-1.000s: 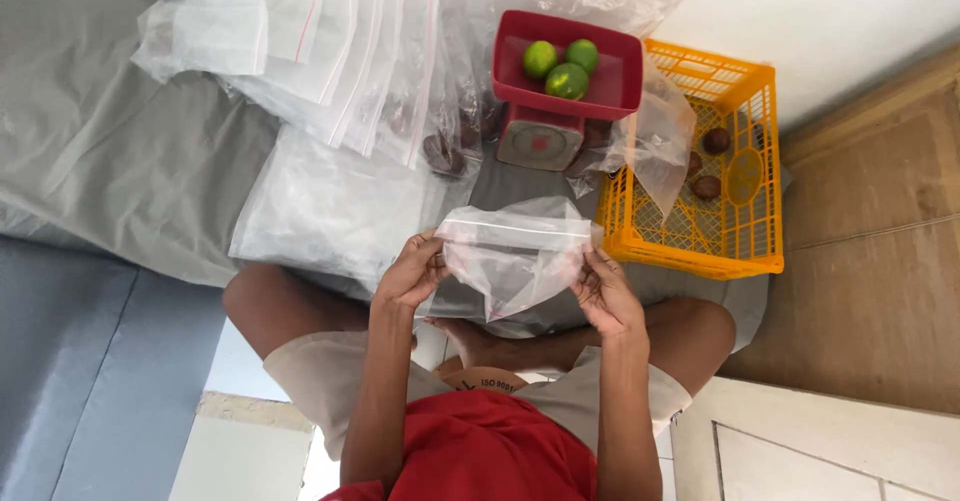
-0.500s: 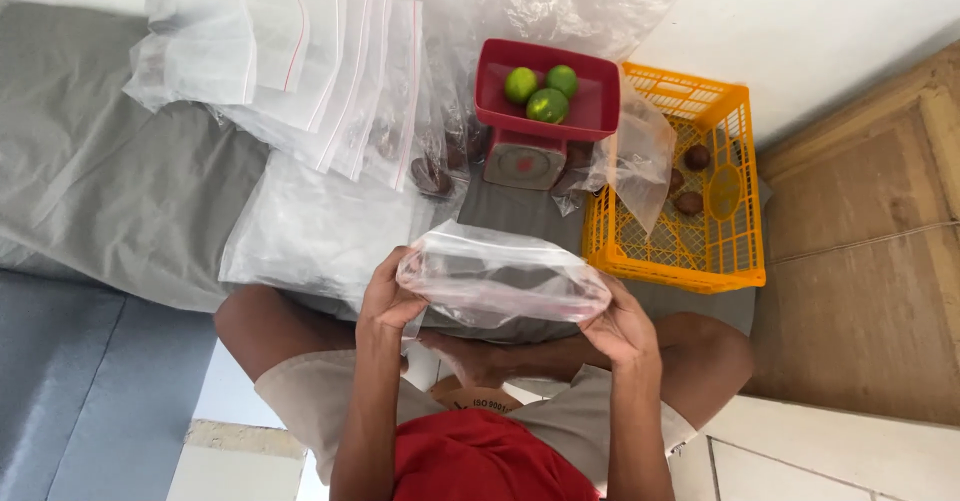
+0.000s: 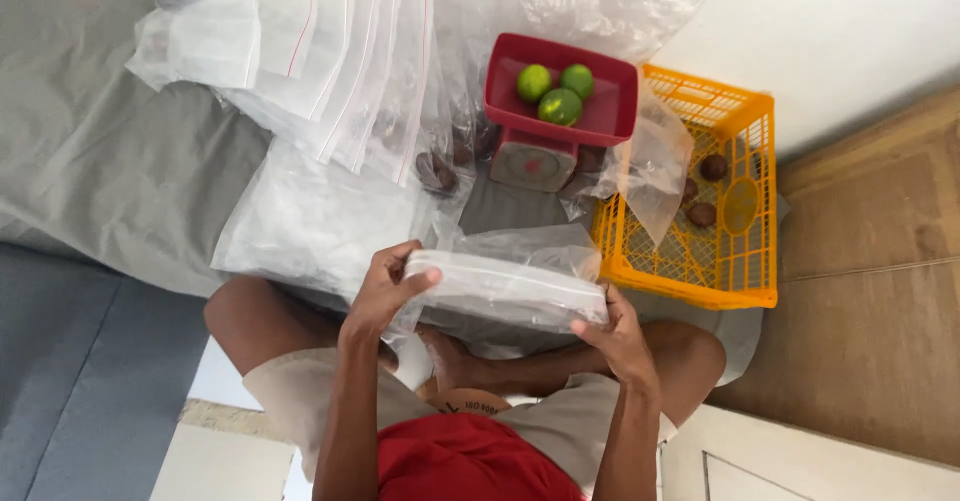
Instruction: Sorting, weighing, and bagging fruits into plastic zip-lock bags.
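I sit cross-legged and hold a clear zip-top plastic bag [image 3: 505, 289] flat in front of me. My left hand [image 3: 385, 291] pinches its left end, thumb on top. My right hand [image 3: 618, 333] grips its right end from below. Beyond the bag stands a red kitchen scale [image 3: 545, 136] whose red tray [image 3: 610, 111] holds three green limes [image 3: 557, 94].
An orange plastic crate [image 3: 700, 271] with a few dark round fruits [image 3: 713, 167] sits to the right of the scale. A spread of clear zip bags [image 3: 320, 61] lies on grey cloth [image 3: 110, 181] at left. Another clear bag [image 3: 655, 166] hangs over the crate's edge. Wooden floor [image 3: 870, 291] lies at right.
The bag, held upright and open-faced a second ago, is now turned flat and stretched sideways between both hands. The view has shifted slightly downward.
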